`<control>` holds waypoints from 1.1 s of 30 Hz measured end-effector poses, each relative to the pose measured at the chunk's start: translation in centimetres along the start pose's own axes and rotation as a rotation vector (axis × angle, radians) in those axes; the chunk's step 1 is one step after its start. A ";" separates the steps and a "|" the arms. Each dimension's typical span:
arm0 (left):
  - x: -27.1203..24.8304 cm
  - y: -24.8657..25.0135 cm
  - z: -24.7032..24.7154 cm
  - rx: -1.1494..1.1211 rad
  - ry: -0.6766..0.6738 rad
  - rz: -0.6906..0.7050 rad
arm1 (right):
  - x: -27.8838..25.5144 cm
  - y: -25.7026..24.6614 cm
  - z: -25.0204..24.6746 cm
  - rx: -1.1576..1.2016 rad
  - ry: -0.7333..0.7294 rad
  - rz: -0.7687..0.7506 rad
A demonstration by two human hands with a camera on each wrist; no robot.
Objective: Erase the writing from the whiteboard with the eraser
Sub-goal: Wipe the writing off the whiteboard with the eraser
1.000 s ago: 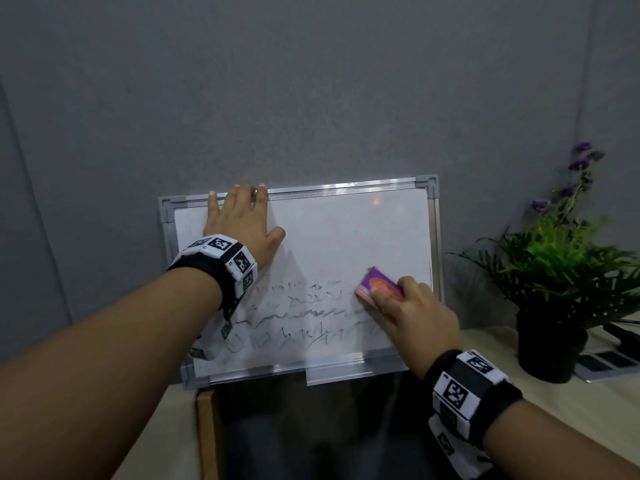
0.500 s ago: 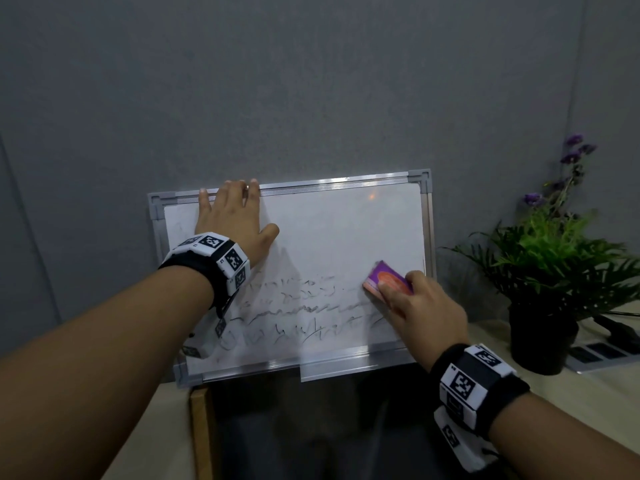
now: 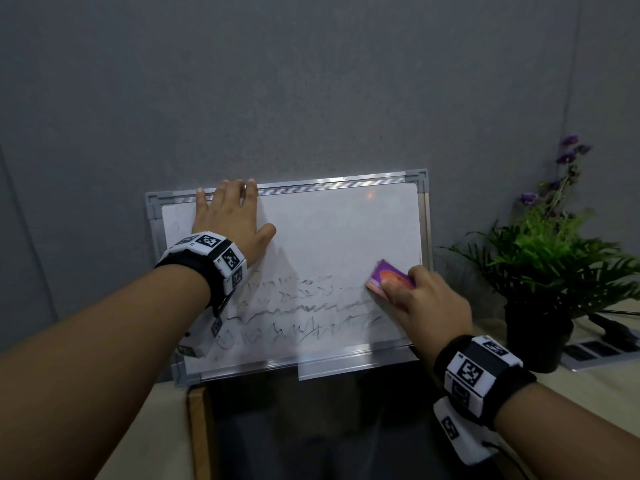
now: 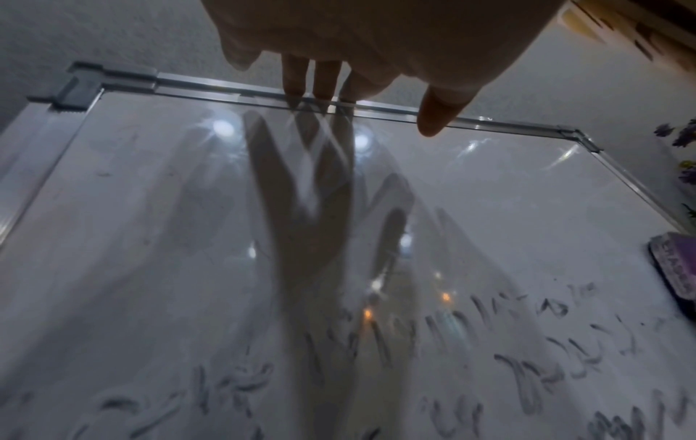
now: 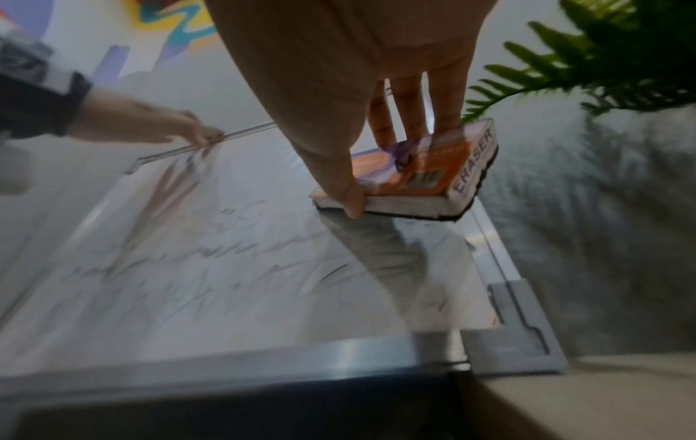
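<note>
The right hand (image 3: 427, 299) grips the one eraser (image 3: 389, 278), thumb and fingers curled round its sides, pressing it on the single whiteboard (image 3: 332, 237). Beyond it the left hand (image 3: 230, 223) lies spread flat. Three smeared lines of writing (image 3: 304, 308) run between them.

Potted plant (image 3: 550, 268) with purple flowers, grey wall (image 3: 311, 81), perhaps a remote (image 3: 611, 329)
</note>
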State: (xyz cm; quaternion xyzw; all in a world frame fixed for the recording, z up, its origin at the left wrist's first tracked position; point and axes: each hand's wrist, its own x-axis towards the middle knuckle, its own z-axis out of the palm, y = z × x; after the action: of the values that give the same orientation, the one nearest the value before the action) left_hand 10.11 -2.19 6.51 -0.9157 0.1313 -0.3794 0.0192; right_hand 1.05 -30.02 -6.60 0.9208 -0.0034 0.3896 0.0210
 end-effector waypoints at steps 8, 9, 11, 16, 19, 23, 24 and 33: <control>0.0 0.1 0.1 0.004 0.002 0.001 | 1.6 -0.6 -1.6 -0.059 -0.086 -0.178; -0.1 0.1 0.1 0.004 0.003 0.001 | 1.5 -0.4 -1.4 -0.098 -0.119 -0.206; -0.1 0.1 0.1 0.000 0.006 -0.001 | 1.3 0.5 -1.1 -0.168 -0.212 -0.238; 0.1 0.1 0.1 -0.012 0.005 -0.009 | 2.1 2.8 -2.7 -0.257 -0.252 -0.237; 0.1 0.2 0.2 -0.004 0.002 -0.009 | 2.6 3.1 -3.1 -0.276 -0.236 -0.261; 0.1 0.2 0.2 0.005 0.002 -0.004 | 2.1 3.3 -2.2 -0.292 -0.255 -0.372; 0.1 0.2 0.1 0.006 0.003 -0.003 | 1.8 3.4 -2.1 -0.305 -0.265 -0.415; 0.2 0.2 0.2 0.007 0.002 -0.002 | 2.0 4.6 -3.2 -0.278 -0.223 -0.310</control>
State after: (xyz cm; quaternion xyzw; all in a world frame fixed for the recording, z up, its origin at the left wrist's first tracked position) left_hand 10.33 -2.43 6.46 -0.9153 0.1293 -0.3809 0.0220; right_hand 0.07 -34.45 -2.77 0.9359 0.0821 0.2731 0.2069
